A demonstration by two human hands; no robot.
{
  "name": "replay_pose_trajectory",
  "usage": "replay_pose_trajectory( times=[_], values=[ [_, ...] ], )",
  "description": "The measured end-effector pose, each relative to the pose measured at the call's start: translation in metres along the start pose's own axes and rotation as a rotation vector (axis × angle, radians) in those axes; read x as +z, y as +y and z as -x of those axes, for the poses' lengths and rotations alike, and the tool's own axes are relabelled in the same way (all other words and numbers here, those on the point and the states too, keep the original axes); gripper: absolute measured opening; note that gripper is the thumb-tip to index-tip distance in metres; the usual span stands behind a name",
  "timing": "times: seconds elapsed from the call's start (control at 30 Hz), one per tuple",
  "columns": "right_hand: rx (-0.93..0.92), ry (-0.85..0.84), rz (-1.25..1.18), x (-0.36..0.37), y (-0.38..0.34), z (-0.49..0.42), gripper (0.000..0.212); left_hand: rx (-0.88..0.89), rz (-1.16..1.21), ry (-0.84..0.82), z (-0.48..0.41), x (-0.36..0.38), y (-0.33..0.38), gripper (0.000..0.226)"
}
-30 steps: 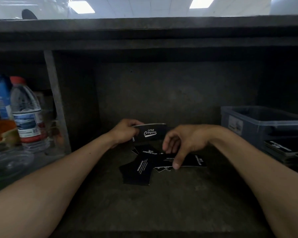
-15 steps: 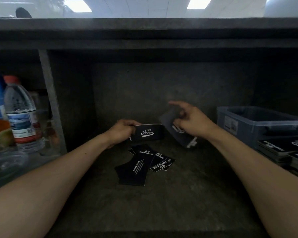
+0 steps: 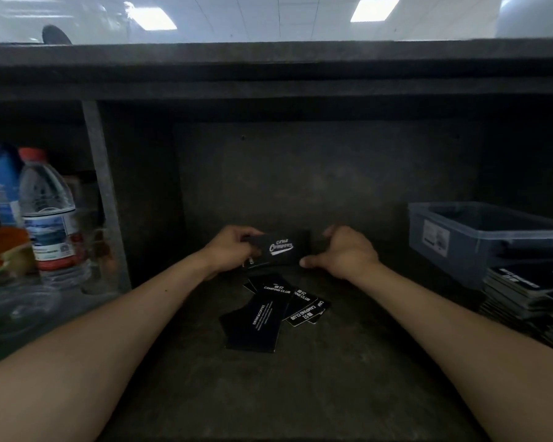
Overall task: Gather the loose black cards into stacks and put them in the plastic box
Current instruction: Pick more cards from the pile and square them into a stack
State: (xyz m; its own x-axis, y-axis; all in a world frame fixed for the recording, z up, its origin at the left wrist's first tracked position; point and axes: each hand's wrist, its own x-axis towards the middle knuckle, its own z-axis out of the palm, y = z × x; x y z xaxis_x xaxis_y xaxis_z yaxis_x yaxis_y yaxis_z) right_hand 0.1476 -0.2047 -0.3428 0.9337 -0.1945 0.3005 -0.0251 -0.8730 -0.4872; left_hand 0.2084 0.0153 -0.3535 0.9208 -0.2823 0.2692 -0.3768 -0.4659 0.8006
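Note:
A small stack of black cards (image 3: 283,248) with white lettering is held above the dark shelf between both hands. My left hand (image 3: 232,248) grips its left end. My right hand (image 3: 342,252) holds its right end between thumb and curled fingers. Below them, several loose black cards (image 3: 270,309) lie fanned on the shelf. The translucent plastic box (image 3: 479,237) stands at the right, apart from both hands.
Piles of black cards (image 3: 530,298) sit in front of the box at the right edge. A water bottle (image 3: 50,215), a blue carton (image 3: 0,189) and an orange cup (image 3: 0,245) stand behind a post (image 3: 104,193) at the left. A low shelf board (image 3: 268,74) runs overhead.
My right hand picked a card off the pile, lifted it and brought it onto the stack in my left hand. It now holds the stack's right end.

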Motion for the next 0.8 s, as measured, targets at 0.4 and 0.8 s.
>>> replay_pose_trajectory(
  times=[0.4,0.8],
  values=[
    [-0.481,-0.652,-0.017,-0.024,-0.01,0.021,0.049,-0.037,0.06,0.07,-0.001,0.001,-0.001,0.038],
    [-0.399,-0.633,0.115,-0.029,-0.009,0.025,0.085,-0.024,0.074,0.078,-0.003,0.002,-0.004,0.042]
  ],
)
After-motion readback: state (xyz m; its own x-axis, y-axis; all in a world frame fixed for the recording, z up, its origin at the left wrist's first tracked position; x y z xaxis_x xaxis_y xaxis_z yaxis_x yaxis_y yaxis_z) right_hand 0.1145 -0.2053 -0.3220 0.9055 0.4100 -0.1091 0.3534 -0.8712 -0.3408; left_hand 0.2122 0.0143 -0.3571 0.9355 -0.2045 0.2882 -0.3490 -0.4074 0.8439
